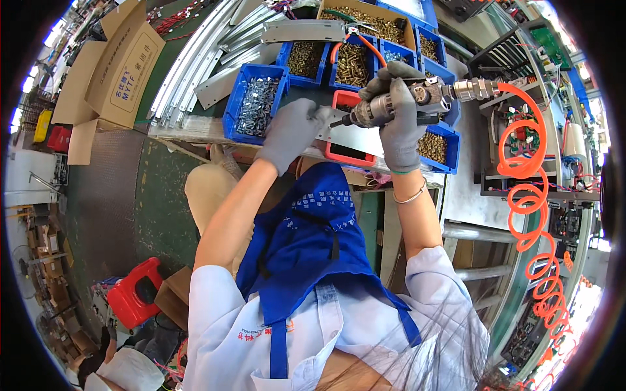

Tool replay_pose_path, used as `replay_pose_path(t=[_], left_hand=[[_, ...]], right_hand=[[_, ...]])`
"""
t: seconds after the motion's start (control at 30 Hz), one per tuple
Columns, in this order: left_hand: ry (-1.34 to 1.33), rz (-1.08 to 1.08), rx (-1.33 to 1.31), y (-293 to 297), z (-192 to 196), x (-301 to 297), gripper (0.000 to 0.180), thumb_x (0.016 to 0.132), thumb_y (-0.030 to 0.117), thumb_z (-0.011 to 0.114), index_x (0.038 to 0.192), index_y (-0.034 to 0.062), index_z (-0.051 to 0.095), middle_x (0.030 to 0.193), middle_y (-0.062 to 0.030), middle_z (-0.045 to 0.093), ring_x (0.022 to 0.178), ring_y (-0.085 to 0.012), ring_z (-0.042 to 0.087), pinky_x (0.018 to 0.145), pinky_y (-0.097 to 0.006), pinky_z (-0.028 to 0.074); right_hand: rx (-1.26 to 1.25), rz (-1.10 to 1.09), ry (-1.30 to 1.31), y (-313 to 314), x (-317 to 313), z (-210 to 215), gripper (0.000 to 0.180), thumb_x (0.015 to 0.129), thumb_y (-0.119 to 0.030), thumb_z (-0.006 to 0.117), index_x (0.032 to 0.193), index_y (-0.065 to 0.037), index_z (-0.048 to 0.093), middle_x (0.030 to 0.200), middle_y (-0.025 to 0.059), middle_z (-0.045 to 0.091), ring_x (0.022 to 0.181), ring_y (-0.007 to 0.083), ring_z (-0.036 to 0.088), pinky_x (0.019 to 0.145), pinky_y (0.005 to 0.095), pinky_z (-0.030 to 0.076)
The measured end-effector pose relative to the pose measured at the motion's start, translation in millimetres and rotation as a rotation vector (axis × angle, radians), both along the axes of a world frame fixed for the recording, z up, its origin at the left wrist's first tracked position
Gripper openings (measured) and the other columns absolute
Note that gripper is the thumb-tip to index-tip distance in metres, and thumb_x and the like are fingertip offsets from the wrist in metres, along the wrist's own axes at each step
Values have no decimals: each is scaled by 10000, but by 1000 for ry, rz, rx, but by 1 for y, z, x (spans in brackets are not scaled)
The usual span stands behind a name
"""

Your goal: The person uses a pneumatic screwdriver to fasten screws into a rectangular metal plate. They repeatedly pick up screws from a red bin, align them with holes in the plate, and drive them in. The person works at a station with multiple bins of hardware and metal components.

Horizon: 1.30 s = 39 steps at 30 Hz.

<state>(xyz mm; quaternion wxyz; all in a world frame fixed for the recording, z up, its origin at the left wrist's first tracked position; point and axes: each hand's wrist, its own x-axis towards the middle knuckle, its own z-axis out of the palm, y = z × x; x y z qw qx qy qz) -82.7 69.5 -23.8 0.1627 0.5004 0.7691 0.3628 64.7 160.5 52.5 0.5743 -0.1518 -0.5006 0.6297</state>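
Fastening is the step in hand: left hand (291, 133), gloved fingers curled, steadies a grey metal plate (355, 137) lying on the table (189, 130) beside the blue bin of silver screws (255, 103). Right hand (399, 117) has its fingers wrapped around the pneumatic screwdriver (404, 101), bit at the plate's left part. The next move probably calls for keeping the bit square to the plate under steady pressure.

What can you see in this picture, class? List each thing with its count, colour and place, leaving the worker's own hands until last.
Pneumatic screwdriver: one, grey metal, held over the bench.
Coiled air hose: one, orange, right side.
Metal plate: one, silver, under the tool tip.
Parts bins: several, blue, holding screws, top centre.
Cardboard box: one, brown, top left.
Stool: one, red, lower left floor.
Left hand: grey glove, on the plate's edge.
Right hand: grey glove, gripping the screwdriver.
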Motion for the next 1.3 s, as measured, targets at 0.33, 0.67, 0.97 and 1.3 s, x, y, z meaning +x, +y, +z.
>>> replay_pose_path(t=[0.33,0.67,0.97,1.3], left_hand=[[-119,-242,-295,41,-19,-26,282,778,280,646,868,16,686,876,-227,668,860,-373,645,759,-413,501],[-690,-465,187,70,-117,-49,249,820,228,635,1001,58,644,849,-128,679,733,-263,652,659,-372,515],[-498,-396,-170,45,-37,-33,159,800,161,657,748,14,629,631,-61,592,538,-160,536,508,-330,437],[-80,-305,153,30,76,-27,280,845,232,661,760,-34,643,614,-154,586,531,-178,496,550,-346,439]], right_hand=[[110,139,-197,-28,-25,21,169,807,19,608,975,19,631,816,59,648,682,103,621,606,245,518],[257,276,-322,-30,-43,24,221,734,-97,699,922,9,653,771,17,626,712,68,566,661,238,480],[201,336,-236,-30,-30,35,227,751,-56,680,963,14,639,839,41,631,749,95,584,666,257,487],[543,321,209,-63,42,100,324,819,-160,705,1067,-77,515,865,79,461,617,173,504,459,310,497]])
